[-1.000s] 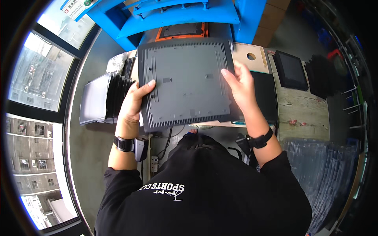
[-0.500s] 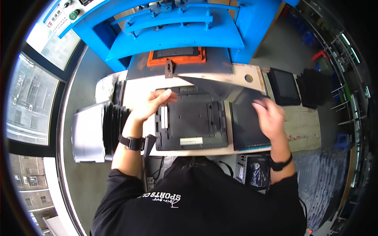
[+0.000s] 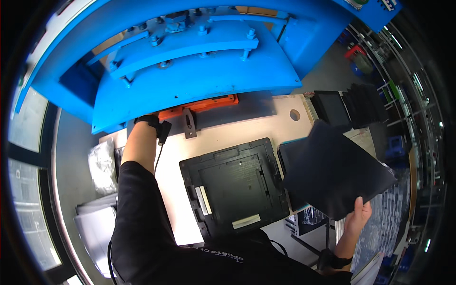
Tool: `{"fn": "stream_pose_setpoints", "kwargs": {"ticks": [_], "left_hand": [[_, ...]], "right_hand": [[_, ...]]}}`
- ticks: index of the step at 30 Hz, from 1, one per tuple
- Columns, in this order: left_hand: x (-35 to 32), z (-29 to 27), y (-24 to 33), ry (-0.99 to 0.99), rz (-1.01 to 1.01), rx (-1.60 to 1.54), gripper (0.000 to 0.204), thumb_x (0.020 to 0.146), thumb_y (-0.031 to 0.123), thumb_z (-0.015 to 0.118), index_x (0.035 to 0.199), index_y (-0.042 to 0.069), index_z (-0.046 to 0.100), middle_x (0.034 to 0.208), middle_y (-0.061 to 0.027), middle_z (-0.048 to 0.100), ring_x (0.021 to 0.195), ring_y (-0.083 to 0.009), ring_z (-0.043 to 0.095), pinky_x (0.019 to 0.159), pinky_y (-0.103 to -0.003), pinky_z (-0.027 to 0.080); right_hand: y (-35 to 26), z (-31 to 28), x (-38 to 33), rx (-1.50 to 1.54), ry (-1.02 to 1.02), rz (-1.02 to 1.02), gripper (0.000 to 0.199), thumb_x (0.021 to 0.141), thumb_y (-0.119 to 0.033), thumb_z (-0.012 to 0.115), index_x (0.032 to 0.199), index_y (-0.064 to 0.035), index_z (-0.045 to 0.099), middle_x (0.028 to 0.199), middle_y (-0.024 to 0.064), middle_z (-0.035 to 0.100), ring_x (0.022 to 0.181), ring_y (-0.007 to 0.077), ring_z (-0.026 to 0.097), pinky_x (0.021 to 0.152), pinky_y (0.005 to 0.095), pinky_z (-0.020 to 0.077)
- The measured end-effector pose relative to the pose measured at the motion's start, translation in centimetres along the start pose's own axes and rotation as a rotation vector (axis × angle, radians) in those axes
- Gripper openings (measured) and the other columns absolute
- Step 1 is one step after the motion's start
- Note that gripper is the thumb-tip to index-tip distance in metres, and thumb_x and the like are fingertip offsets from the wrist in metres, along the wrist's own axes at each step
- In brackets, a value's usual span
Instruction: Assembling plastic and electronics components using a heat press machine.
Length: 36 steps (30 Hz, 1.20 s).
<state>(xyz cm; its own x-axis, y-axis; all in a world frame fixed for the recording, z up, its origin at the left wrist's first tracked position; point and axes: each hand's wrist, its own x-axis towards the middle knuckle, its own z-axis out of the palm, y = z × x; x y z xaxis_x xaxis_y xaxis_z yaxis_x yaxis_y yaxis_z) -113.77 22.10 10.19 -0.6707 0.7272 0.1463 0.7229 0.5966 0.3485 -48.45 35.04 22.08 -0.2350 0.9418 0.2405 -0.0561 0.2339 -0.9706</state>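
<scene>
My right hand grips one corner of a thin black sheet, with the thumb on top. The sheet is tilted above a stack of dark sheets at the table's right. My left forearm reaches forward to the blue press. Its hand is hidden beneath the upper plate, beside an orange-framed die, so its fingers do not show. Between my arms lies a black rectangular fixture with raised edges and two pale strips.
A dark metal bracket juts from the die toward me. Black sheets are stacked at the far right. At the left are a clear plastic bag and a stack of sheets. The pale tabletop has a round hole at right.
My left hand has gone from the fixture's upper left edge to under the press. My right hand has come lower and right, holding the black sheet. The view has turned and shifted.
</scene>
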Motion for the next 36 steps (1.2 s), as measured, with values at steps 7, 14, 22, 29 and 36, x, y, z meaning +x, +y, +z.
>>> {"fn": "stream_pose_setpoints", "kwargs": {"ticks": [7,14,22,29,36], "left_hand": [[-0.1,1.3,-2.7,0.134,0.212,0.048,0.040,0.082,0.030,0.063,0.116,0.009,0.059,0.117,-0.0224,0.057,0.108,-0.0404,0.054,0.090,-0.046,0.044],[-3.9,1.2,-3.6,0.337,0.281,0.232,0.039,0.082,0.030,0.063,0.115,0.009,0.059,0.116,-0.0227,0.058,0.106,-0.0399,0.055,0.088,-0.045,0.045],[-20.9,-3.7,10.6,0.010,-0.097,-0.191,0.026,0.085,0.025,0.055,0.079,0.000,0.061,0.076,-0.0260,0.062,0.074,-0.0409,0.062,0.069,-0.046,0.048],[-37.3,-1.4,14.7,-0.043,-0.218,-0.030,0.026,0.087,0.023,0.057,0.072,0.002,0.056,0.064,-0.0234,0.057,0.063,-0.0403,0.060,0.058,-0.045,0.047],[-37.8,-3.5,17.1,0.175,-0.341,-0.165,0.051,0.084,0.048,0.063,0.061,0.004,0.053,0.049,-0.0136,0.050,0.045,-0.0282,0.053,0.048,-0.038,0.043]], "right_hand": [[-1.7,-2.6,-1.6,-0.049,0.095,0.044,0.028,0.094,-0.012,0.053,0.115,0.0060,0.056,0.114,0.0128,0.061,0.103,0.0180,0.059,0.095,0.0299,0.0420],[-0.4,-3.3,-0.2,0.046,0.006,0.043,0.028,0.092,-0.009,0.056,0.115,0.0069,0.057,0.113,0.0126,0.062,0.101,0.0167,0.058,0.094,0.0296,0.0417],[-0.8,-2.5,3.1,-0.439,-0.082,-0.231,0.014,0.089,-0.005,0.060,0.099,0.0035,0.065,0.091,0.0045,0.065,0.083,0.0091,0.056,0.077,0.0242,0.0452],[-0.3,6.7,5.9,-0.448,-0.521,-0.764,0.030,0.083,0.001,0.060,0.113,-0.0002,0.060,0.095,0.0166,0.065,0.083,0.0293,0.065,0.076,0.0343,0.0506],[8.4,22.0,9.2,-0.588,-0.820,-1.363,0.050,0.084,-0.005,0.049,0.132,-0.0151,0.049,0.119,0.0149,0.058,0.108,0.0337,0.055,0.097,0.0437,0.0433]]}}
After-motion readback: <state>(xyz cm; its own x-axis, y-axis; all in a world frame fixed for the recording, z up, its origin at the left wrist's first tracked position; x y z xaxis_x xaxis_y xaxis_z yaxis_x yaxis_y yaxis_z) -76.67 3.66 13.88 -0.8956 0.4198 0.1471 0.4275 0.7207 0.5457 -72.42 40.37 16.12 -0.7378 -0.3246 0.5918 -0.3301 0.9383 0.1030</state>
